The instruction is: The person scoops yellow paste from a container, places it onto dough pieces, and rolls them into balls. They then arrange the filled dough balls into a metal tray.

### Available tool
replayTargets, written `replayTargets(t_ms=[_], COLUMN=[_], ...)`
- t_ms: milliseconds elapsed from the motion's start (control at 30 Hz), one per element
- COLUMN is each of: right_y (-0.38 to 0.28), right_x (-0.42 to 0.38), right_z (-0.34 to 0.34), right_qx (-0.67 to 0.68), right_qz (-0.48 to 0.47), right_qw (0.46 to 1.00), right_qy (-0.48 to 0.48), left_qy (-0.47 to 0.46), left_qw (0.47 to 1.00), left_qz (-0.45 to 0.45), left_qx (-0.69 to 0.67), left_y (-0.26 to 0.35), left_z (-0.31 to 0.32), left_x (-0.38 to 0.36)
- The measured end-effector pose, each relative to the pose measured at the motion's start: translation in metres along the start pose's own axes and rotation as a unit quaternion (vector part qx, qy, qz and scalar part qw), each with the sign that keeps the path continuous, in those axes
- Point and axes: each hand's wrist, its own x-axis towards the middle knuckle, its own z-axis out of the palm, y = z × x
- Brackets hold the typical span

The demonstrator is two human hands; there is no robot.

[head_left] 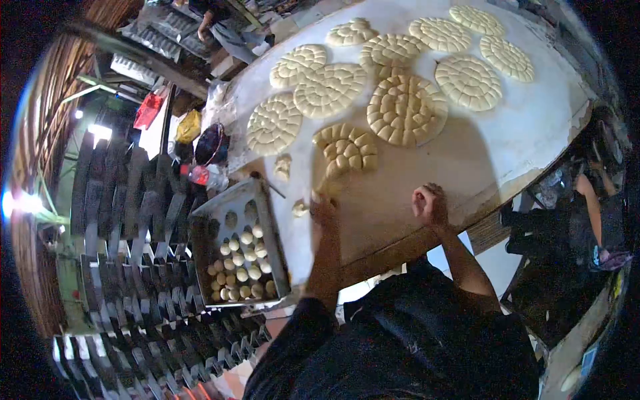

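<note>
My left hand (325,209) is low over the table, in shadow, close to the near edge of a partly taken-apart round of cut dough (345,152). Its fingers are too dark to read. A small dough piece (301,209) lies just left of it, and a little clump of dough pieces (283,168) sits farther up. My right hand (430,204) is curled closed above the tabletop near the front edge; what it holds, if anything, is hidden. To the left, a metal tray (277,230) holds several rows of dough balls (242,257).
Several scored dough rounds (407,110) cover the far part of the white table (533,127). Stacked dark trays (127,200) stand at the left. Another person (223,30) is at the back left, and a person's arm (590,210) shows at the right.
</note>
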Motion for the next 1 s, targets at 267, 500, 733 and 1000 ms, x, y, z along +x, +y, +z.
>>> replayTargets(t_ms=[267,500,733,1000], right_y=[-0.015,-0.096,-0.042,0.014], right_x=[-0.064,-0.098,-0.060,0.044], right_z=[0.096,0.123,0.009,0.005], right_qx=[-0.039,0.202,0.142,-0.098], right_qz=[-0.093,0.083,0.161,-0.154], right_qw=[0.988,0.967,0.975,0.971], right_qy=[-0.119,-0.129,-0.056,-0.152], left_qy=[-0.144,-0.237,-0.118,-0.192], left_qw=[0.816,0.764,0.971,0.964], left_qz=[-0.166,-0.205,0.018,0.181], left_qx=[-0.535,-0.564,-0.206,0.026], left_y=[0.025,-0.004,-0.031,0.057], left_z=[-0.125,-0.120,-0.158,-0.123], left_x=[-0.118,-0.105,-0.131,-0.013])
